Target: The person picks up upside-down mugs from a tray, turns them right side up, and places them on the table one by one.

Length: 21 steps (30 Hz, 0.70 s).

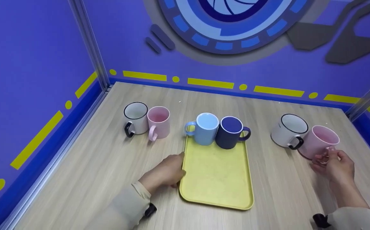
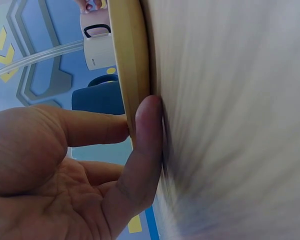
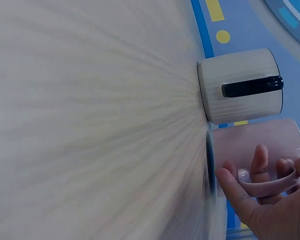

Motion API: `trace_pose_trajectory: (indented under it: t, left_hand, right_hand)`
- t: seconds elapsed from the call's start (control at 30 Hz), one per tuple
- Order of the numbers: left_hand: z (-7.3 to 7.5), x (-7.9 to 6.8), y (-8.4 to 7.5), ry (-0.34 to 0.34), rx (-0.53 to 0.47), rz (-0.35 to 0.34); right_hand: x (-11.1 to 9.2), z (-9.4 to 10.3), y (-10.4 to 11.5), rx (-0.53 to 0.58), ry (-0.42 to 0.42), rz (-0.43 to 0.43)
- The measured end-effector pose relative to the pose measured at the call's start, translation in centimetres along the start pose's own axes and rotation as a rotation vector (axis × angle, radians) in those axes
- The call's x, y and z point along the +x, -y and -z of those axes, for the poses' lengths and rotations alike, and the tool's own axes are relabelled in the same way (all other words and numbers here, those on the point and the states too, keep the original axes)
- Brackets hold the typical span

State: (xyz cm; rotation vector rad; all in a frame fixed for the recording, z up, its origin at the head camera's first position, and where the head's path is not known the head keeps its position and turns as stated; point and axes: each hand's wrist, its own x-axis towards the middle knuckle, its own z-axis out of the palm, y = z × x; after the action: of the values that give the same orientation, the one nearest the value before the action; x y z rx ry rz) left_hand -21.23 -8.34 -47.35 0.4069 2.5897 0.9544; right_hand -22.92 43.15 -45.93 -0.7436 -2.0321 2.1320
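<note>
My left hand (image 1: pixel 169 171) is at the left edge of a yellow tray (image 1: pixel 216 175). In the left wrist view the fingers (image 2: pixel 147 125) pinch the tray's rim, one lying low against the table. At the right, my right hand (image 1: pixel 336 166) holds the handle of a pink mug (image 1: pixel 317 143). Fingers pass through that handle (image 3: pixel 267 188) in the right wrist view. Touching or nearly touching this mug is a white mug with black rim and handle (image 1: pixel 287 132). On the tray's far end stand a light blue mug (image 1: pixel 206 131) and a dark blue mug (image 1: pixel 228 135), side by side.
Left of the tray, another white mug (image 1: pixel 139 123) with a black handle and another pink mug (image 1: pixel 161 126) stand upright together. All rests on a light wooden table (image 1: pixel 114 166). Blue panels (image 1: pixel 133 35) with yellow marks rise behind and at the sides.
</note>
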Motion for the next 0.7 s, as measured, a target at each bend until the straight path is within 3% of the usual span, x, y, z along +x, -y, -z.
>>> trace_pose_trajectory:
  t: [0.13, 0.37, 0.7]
  left_hand:
    - [0.0, 0.0, 0.0, 0.005, -0.011, 0.002]
    - [0.1, 0.0, 0.0, 0.013, -0.018, 0.016]
    - [0.1, 0.0, 0.0, 0.017, -0.034, 0.002]
  right_hand:
    - [0.6, -0.4, 0.1, 0.033, 0.004, -0.014]
    - [1.3, -0.9, 0.4, -0.026, 0.003, -0.07]
    - [1.5, -1.1, 0.2, -0.045, 0.046, -0.068]
